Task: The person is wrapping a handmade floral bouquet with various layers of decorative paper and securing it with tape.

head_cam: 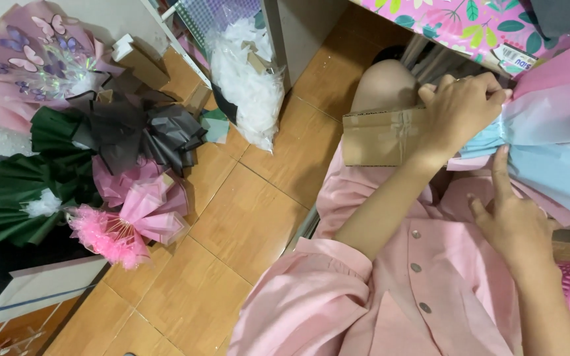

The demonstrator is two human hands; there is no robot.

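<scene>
The left hand (460, 112) is closed tight around the neck of a paper bundle (549, 132) — pink and light blue sheets squeezed together — held over the person's lap, at the right of the view. The right hand (509, 211) is open, its pointing finger pressed up against the blue paper just under the left hand. A flat cardboard piece (380, 135) sits beside the left wrist, on the knee. I think the thin paper could tear or crumple if the grip gets too hard, and the sheets could slide apart if the left hand lets go a little. The cardboard could also slip off onto the floor (245, 217). Counting — one bundle, one cardboard piece, two hands. On the left lie about five finished paper bouquets (126, 211), and one clear bag (249, 79) of white stuff.
</scene>
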